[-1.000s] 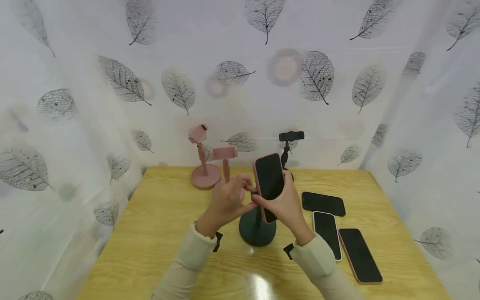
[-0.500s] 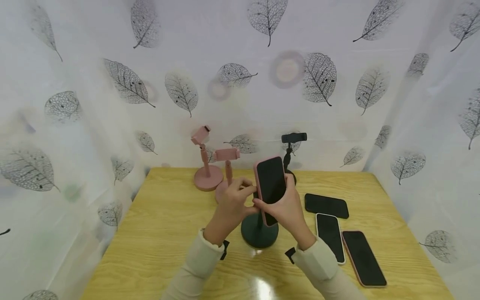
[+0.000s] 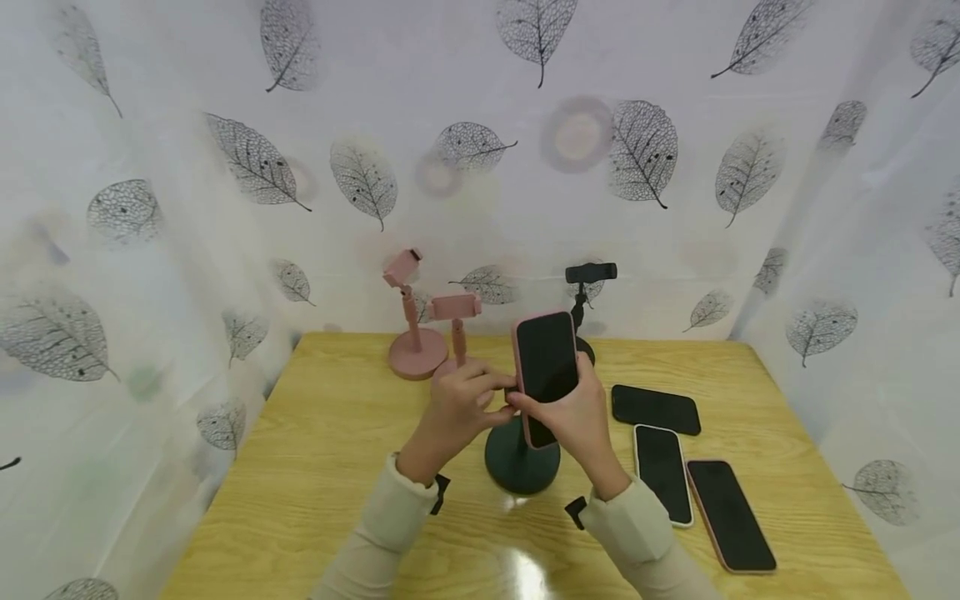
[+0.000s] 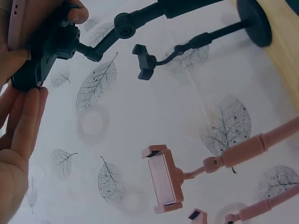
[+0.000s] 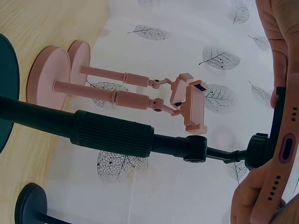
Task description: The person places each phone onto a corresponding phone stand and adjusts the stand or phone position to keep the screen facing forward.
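Note:
My right hand (image 3: 581, 417) grips a smartphone (image 3: 546, 358) in a pink case, its thumb across the front of the screen. The phone is upright, slightly tilted, at the head of a dark green phone stand (image 3: 522, 462). The stand's clamp (image 4: 42, 51) is behind the phone in the left wrist view, with a right-hand finger over its back. My left hand (image 3: 457, 408) pinches the clamp's end at the phone's left edge, thumb below and fingers above. In the right wrist view the phone's bottom edge (image 5: 280, 163) faces the camera, close against the clamp.
Two pink phone stands (image 3: 417, 354) (image 4: 163, 179) stand at the back left, and a black one (image 3: 591, 273) at the back right. On the wooden table (image 3: 300, 467), right side, lie a black phone (image 3: 656, 409), a white-cased phone (image 3: 663, 475) and a pink-cased phone (image 3: 731, 517).
My left hand's fingers have straightened somewhat along the clamp's end. The phone stands a little more upright and slightly farther right. My right hand keeps its grip; the head view has shifted slightly.

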Tool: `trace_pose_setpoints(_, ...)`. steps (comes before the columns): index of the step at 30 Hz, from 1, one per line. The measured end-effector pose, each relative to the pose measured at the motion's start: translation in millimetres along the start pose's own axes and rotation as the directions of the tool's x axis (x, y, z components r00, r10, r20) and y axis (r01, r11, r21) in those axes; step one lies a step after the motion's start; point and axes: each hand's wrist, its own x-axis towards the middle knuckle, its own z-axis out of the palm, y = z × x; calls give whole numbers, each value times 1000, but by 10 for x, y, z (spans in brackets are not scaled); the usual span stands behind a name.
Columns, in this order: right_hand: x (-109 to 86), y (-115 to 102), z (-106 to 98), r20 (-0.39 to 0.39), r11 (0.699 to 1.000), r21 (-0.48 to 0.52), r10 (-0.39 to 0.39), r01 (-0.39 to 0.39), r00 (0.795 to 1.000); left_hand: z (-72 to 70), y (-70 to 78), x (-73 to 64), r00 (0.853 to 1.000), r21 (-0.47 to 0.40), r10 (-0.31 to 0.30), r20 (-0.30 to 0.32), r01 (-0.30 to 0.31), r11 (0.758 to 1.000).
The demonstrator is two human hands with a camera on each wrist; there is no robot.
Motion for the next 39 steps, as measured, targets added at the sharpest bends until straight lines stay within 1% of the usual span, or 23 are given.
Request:
trace_pose_setpoints(3,17,12,-12,19,1000,20,0,-1,1000,-5,-29,1,1000,-28,18,-19,-18,999)
trace_pose_setpoints(6,32,24,-25,50,999,37,14,-16,999,-9,-67,-2,1000,-76,17,-22,-19,997)
trace_pose_setpoints(8,36,30,-36,65,998,52,31,-34,997,2,-95,-13,1000,-119,1,-20,-3,993)
trace_pose_setpoints(10,37,35,-43,74,997,56,47,-51,996,25,-121,-35,999,-165,-28,-22,24,986)
trace_pose_setpoints(13,32,38,-53,77,997,43,64,-67,995,80,-136,-78,995,-258,-87,-46,73,963)
trace_pose_setpoints(16,19,37,-62,75,997,26,71,-73,995,162,-131,-120,986,-353,-140,-95,98,930)
trace_pose_setpoints(18,15,37,-60,70,997,23,71,-73,995,223,-121,-147,978,-434,-175,-110,111,894)
trace_pose_setpoints(19,14,35,-55,66,997,22,72,-74,995,248,-109,-161,976,-469,-197,-96,130,874)
trace_pose_setpoints(20,13,33,-47,61,997,28,72,-74,996,264,-89,-172,971,-522,-231,-56,169,836)
trace_pose_setpoints(21,11,31,-37,55,997,35,73,-75,996,275,-68,-181,962,-566,-272,-1,224,794)
trace_pose_setpoints(22,6,27,-24,47,996,39,73,-75,996,281,-47,-188,949,-601,-308,67,285,747)
trace_pose_setpoints(23,0,24,-14,39,996,53,75,-77,996,283,-26,-194,928,-624,-346,139,354,697)
trace_pose_setpoints(24,-10,23,0,28,995,66,76,-78,997,274,-3,-192,902,-624,-380,206,421,658)
trace_pose_setpoints(25,-25,21,8,18,994,72,78,-79,997,272,10,-190,878,-616,-400,263,472,631)
trace_pose_setpoints(26,-39,22,19,4,994,84,74,-74,997,265,19,-181,856,-609,-418,306,513,605)
trace_pose_setpoints(27,-56,24,30,-12,994,89,66,-65,998,265,15,-176,846,-597,-421,328,531,602)
trace_pose_setpoints(28,-72,26,43,-30,994,92,53,-50,998,261,10,-169,841,-585,-422,339,540,605)
trace_pose_setpoints(30,-100,34,74,-75,997,79,11,-5,997,256,-5,-158,839,-573,-419,347,543,613)
trace_pose_setpoints(33,-132,53,126,-142,996,29,-78,83,987,259,-32,-157,838,-574,-412,359,546,610)
trace_pose_setpoints(34,-136,63,141,-163,994,10,-102,105,981,260,-36,-156,839,-573,-409,360,545,613)
trace_pose_setpoints(37,-137,98,180,-214,987,-31,-162,159,963,279,-54,-151,849,-572,-394,351,528,628)
trace_pose_setpoints(39,-136,124,196,-239,982,-47,-188,182,953,295,-64,-146,858,-567,-384,341,513,644)
